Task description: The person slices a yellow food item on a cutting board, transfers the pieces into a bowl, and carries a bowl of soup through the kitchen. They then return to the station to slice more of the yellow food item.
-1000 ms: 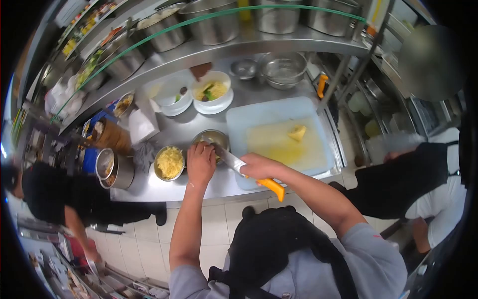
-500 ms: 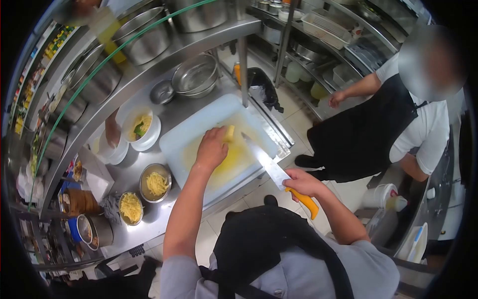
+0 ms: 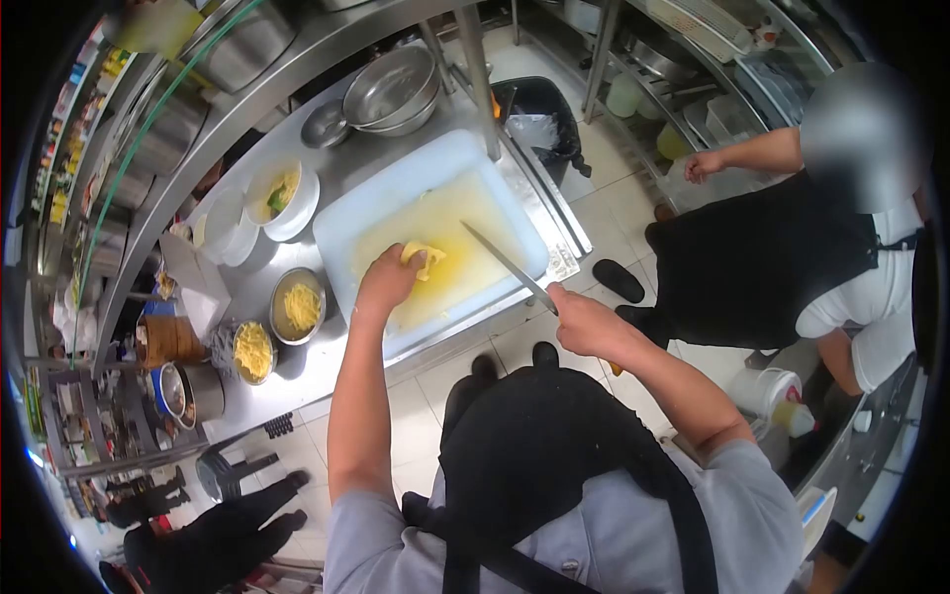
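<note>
My left hand (image 3: pixel 387 278) pinches a pale yellow piece of food (image 3: pixel 426 259) over the cutting board (image 3: pixel 346 218). Its exact kind does not show. The board's middle is wet and yellow-stained. In my right hand (image 3: pixel 588 322) is a large kitchen knife (image 3: pixel 507 261), its blade pointing up and left across the board's right part, apart from the piece. Most of its orange-yellow handle is hidden behind the hand. Left of the board stand a metal bowl (image 3: pixel 275 315) and a smaller metal container (image 3: pixel 238 368), both holding pale yellow shreds.
White bowls (image 3: pixel 291 227), one with yellow shreds and a green bit, stand behind on the steel table (image 3: pixel 332 381). Metal bowls (image 3: pixel 396 89) sit at the back. A black bin (image 3: pixel 554 124) stands beyond the table's end. A co-worker in a black apron (image 3: pixel 737 262) is at right.
My left hand has drawn back toward me with the yellow piece, now turned to show a broader face. The knife has turned edge-on, and my right hand has moved slightly up and left.
</note>
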Available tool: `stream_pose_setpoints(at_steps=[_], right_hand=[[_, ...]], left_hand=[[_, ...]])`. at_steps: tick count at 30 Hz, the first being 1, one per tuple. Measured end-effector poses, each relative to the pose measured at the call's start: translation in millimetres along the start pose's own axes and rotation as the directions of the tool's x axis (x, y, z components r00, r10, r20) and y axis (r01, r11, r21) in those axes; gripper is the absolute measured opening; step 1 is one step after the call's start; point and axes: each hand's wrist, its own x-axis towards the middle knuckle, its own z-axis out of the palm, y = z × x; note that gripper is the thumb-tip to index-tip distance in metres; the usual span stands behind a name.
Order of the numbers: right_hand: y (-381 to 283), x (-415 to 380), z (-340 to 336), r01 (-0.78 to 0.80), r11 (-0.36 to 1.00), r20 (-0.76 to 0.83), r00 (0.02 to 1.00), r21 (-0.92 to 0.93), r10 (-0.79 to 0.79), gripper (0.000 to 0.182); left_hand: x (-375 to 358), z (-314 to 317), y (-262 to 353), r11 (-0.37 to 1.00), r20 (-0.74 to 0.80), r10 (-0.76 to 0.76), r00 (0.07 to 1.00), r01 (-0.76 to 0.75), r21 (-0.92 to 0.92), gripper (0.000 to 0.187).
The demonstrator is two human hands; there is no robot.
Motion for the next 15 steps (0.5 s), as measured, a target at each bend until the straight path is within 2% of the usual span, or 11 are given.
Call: stream_pose_setpoints(at_steps=[1,2,3,4,6,8,10,12,13,15], right_hand=[[-5,2,-2,0.038,0.998,-0.006,0.999,-0.050,-0.039,0.057],[-9,4,-1,0.040,0.998,0.000,0.999,-0.053,-0.040,0.057],[-14,6,2,0.100,0.991,-0.044,0.994,-0.085,-0.104,0.057],[-20,8,6,0.155,0.981,-0.089,0.982,-0.117,-0.166,0.056],[-33,14,12,0.151,0.978,-0.128,0.977,-0.146,-0.170,0.056],[-41,21,19,0.139,0.973,-0.162,0.972,-0.185,-0.170,0.055],[-44,24,30,0.070,0.947,-0.096,0.990,-0.314,-0.105,0.053],[-44,23,39,0.041,0.950,-0.108,0.991,-0.309,-0.078,0.054],[-44,25,41,0.037,0.948,-0.119,0.990,-0.317,-0.079,0.054],[-45,23,45,0.015,0.952,-0.119,0.991,-0.305,-0.054,0.055]], left_hand=[[-5,2,-4,1.000,-0.002,-0.010,1.000,0.010,-0.004,0.050],[-8,4,-7,0.992,-0.111,0.127,0.986,-0.125,0.029,0.048],[-11,4,-6,0.963,-0.209,0.267,0.941,-0.257,0.078,0.045],[-12,3,-4,0.963,-0.204,0.270,0.941,-0.260,0.076,0.045],[-11,2,3,0.951,-0.057,0.187,0.981,-0.195,-0.240,0.040],[-10,13,1,0.954,-0.059,0.213,0.975,-0.220,-0.202,0.038],[-12,24,-1,0.957,-0.046,0.241,0.969,-0.246,-0.157,0.035],[-16,32,-2,0.877,-0.339,0.393,0.855,-0.459,-0.140,0.030],[-14,33,-4,0.874,-0.327,0.399,0.857,-0.463,-0.147,0.030],[-13,36,-7,0.796,-0.385,0.528,0.757,-0.599,-0.086,0.027]])
